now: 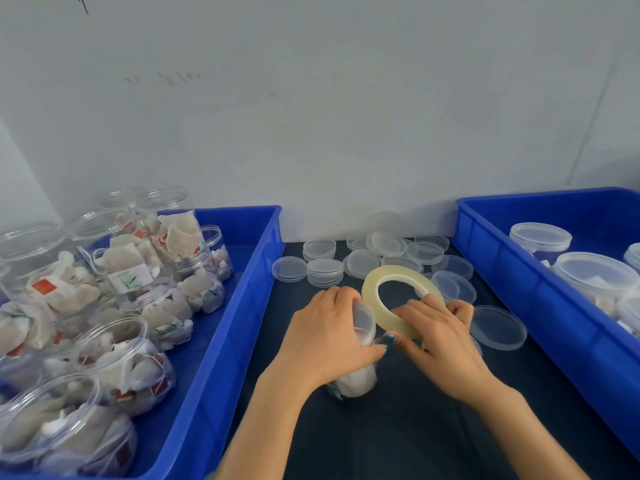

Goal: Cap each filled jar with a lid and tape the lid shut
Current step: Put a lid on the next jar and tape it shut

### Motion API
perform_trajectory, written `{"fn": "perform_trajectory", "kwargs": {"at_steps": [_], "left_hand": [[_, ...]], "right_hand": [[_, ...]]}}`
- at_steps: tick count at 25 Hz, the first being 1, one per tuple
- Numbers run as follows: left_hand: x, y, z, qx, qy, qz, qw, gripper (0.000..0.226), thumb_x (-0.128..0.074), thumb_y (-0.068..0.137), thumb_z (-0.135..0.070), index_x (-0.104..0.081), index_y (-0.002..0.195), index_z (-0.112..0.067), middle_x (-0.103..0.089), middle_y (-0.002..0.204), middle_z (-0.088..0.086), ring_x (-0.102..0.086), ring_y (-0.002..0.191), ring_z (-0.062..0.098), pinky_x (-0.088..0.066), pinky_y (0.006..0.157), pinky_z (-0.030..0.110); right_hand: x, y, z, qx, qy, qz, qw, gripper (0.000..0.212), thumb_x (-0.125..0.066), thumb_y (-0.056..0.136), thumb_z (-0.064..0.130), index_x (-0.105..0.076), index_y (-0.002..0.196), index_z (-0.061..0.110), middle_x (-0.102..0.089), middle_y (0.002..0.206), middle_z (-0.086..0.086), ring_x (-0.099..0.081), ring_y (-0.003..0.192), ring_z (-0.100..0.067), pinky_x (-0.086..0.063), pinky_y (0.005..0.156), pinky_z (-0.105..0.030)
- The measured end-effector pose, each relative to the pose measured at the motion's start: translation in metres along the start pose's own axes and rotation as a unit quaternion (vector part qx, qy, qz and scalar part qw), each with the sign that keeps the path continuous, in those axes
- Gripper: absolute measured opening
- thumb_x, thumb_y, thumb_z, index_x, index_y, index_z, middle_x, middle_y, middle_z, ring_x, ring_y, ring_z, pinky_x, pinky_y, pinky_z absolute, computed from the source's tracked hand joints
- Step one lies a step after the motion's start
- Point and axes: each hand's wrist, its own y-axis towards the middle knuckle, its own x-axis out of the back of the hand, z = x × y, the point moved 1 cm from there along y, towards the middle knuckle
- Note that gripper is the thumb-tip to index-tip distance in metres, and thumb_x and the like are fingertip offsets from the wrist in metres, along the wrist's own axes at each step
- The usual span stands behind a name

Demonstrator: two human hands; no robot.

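pale wall (311,116) at the back, dark tabletop (398,438) in front of it, running between two blue bins. left bin (242,306) is packed with clear open jars (114,358) of tea bags, no lids on them, some stacked and tipped. right bin (540,306) holds capped jars (594,275), only partly in view at the frame edge.

loose clear lids (381,254) are scattered and stacked at the far side of the tabletop against the wall; one single lid (497,327) lies flat just right of the right hand.

working jar (356,375) sits mid-tabletop, tilted, filled with white bags, its cap (365,320) on and facing up and to the right. left hand (329,337) is wrapped around the upper part of the jar, fingers curled over the cap edge, thumb with a teal nail at the near side. right hand (436,337) grips the tape roll (391,292), a large pale-yellow ring held up on edge just beside the cap, fingers curled round the lower right part of the ring, thumb reaching toward the left thumb. thumbs are nearly touching at the jar's rim. can't tell whether a tape strip is already stuck to the cap; that spot is hidden by the fingers.
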Motion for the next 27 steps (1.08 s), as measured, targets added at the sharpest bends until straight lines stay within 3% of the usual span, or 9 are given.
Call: {"fn": "perform_trajectory", "kwargs": {"at_steps": [2, 8, 13, 19, 27], "left_hand": [[0.0, 0.001, -0.001, -0.005, -0.007, -0.013, 1.0, 0.07, -0.064, 0.076, -0.069, -0.041, 0.128, -0.029, -0.049, 0.127, -0.014, -0.046, 0.117, 0.01, -0.045, 0.088, 0.03], [0.0, -0.002, -0.001, -0.049, -0.025, -0.034, 0.998, 0.067, -0.062, 0.082, -0.061, -0.042, 0.138, -0.029, -0.047, 0.136, -0.014, -0.042, 0.125, 0.007, -0.04, 0.096, 0.026], [0.001, -0.001, -0.002, -0.06, -0.039, -0.058, 0.996, 0.058, -0.063, 0.083, -0.055, -0.047, 0.133, -0.029, -0.052, 0.133, -0.014, -0.045, 0.12, 0.008, -0.045, 0.094, 0.028], [0.0, 0.003, -0.002, -0.042, -0.051, -0.064, 0.996, 0.053, -0.063, 0.082, -0.054, -0.05, 0.127, -0.029, -0.055, 0.125, -0.015, -0.048, 0.116, 0.008, -0.046, 0.09, 0.03], [0.0, 0.009, 0.003, -0.015, -0.04, -0.059, 0.997, 0.046, -0.063, 0.08, -0.054, -0.051, 0.117, -0.028, -0.057, 0.115, -0.014, -0.051, 0.109, 0.011, -0.046, 0.082, 0.031]], "right_hand": [[0.004, 0.0, 0.0, 0.006, -0.024, -0.022, 0.999, 0.018, -0.05, 0.09, 0.045, -0.062, 0.093, 0.032, -0.052, 0.082, 0.018, -0.046, 0.083, -0.01, -0.022, 0.074, -0.036], [-0.006, 0.001, 0.011, -0.053, -0.053, -0.061, 0.995, 0.012, -0.05, 0.084, 0.034, -0.06, 0.088, 0.028, -0.052, 0.078, 0.015, -0.05, 0.08, -0.017, -0.022, 0.073, -0.037], [-0.009, 0.013, 0.014, -0.079, -0.092, -0.068, 0.99, 0.014, -0.046, 0.088, 0.034, -0.059, 0.083, 0.029, -0.053, 0.073, 0.014, -0.049, 0.076, -0.017, -0.017, 0.072, -0.035], [-0.013, 0.028, 0.012, -0.104, -0.131, -0.077, 0.983, 0.025, -0.055, 0.095, 0.034, -0.047, 0.074, 0.024, -0.054, 0.068, 0.009, -0.045, 0.074, -0.019, -0.011, 0.07, -0.034], [-0.02, 0.041, 0.006, -0.118, -0.125, -0.042, 0.984, 0.03, -0.044, 0.1, 0.043, -0.042, 0.076, 0.025, -0.053, 0.076, 0.012, -0.045, 0.084, -0.018, -0.013, 0.072, -0.035]]}}
